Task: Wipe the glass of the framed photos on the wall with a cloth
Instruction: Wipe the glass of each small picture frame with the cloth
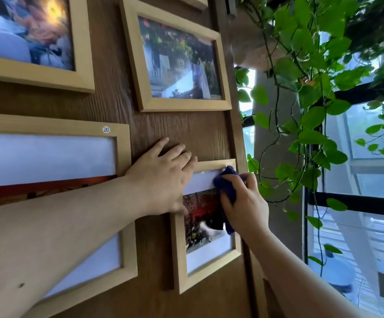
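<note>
The right hand (243,207) is bunching a dark blue cloth (228,182) in curled fingers and pressing it to the glass of the small frame (179,260), which is hanging at the wall panel's lower right, close to the panel's right edge. The cloth is sitting at the glass's upper right corner, over the white mat. The left hand (161,177) is lying flat with fingers spread, palm on the wall panel (186,131) and the frame's upper left corner, bracing it.

Risks from here:
- The frame is looking slightly tilted; a hard sideways stroke is likely pushing it further off level or off its hanger if the brace is easing off.
- The left palm and thumb are overlapping the glass edge, so likely leaving smudges there.
- The cloth is wadded small, so strokes are probably missing corners and the lower mat.
- The trailing plant (305,92) is hanging just beside the panel's right edge; the right elbow could be snagging vines.

The other frames, upper (145,65) and left (126,226), are untouched now.
</note>
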`<move>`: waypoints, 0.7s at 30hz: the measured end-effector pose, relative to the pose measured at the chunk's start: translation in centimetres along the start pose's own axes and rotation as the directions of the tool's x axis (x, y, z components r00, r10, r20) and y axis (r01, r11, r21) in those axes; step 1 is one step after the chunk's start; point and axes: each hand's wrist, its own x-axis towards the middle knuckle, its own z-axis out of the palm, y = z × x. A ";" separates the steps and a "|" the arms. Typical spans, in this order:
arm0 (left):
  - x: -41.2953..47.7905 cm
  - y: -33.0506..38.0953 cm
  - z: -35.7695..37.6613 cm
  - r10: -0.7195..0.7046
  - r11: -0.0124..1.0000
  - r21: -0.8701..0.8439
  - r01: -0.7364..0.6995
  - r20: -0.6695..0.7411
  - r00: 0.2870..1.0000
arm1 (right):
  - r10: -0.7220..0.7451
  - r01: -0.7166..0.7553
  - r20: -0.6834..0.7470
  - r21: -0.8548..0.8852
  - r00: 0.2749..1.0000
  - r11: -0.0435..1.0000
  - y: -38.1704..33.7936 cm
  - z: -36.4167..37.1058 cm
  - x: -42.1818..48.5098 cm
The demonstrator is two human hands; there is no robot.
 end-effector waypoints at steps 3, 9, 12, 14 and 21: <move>-0.2 -0.5 0.1 0.029 0.999 0.023 -0.028 -0.012 1.000 | 0.027 -0.027 -0.002 0.070 1.000 0.997 -0.8 0.3 -0.3; -0.1 -0.4 0.2 0.056 0.998 0.004 -0.056 -0.004 0.998 | -0.247 0.237 0.056 0.142 0.967 0.961 -4.4 -0.2 -2.7; 0.0 -0.4 -0.1 0.057 0.998 0.018 -0.058 0.013 0.998 | -0.300 0.294 0.075 0.075 0.951 0.953 -3.4 -0.3 -2.9; 0.1 -0.3 -0.3 0.054 0.998 0.041 -0.056 0.033 0.998 | -0.216 0.215 0.062 0.028 0.974 0.976 -1.7 -0.4 -2.9; 0.0 0.0 -0.7 0.044 0.997 0.054 -0.047 0.053 0.998 | -0.103 0.098 0.058 0.077 0.993 0.992 -1.5 0.3 -4.3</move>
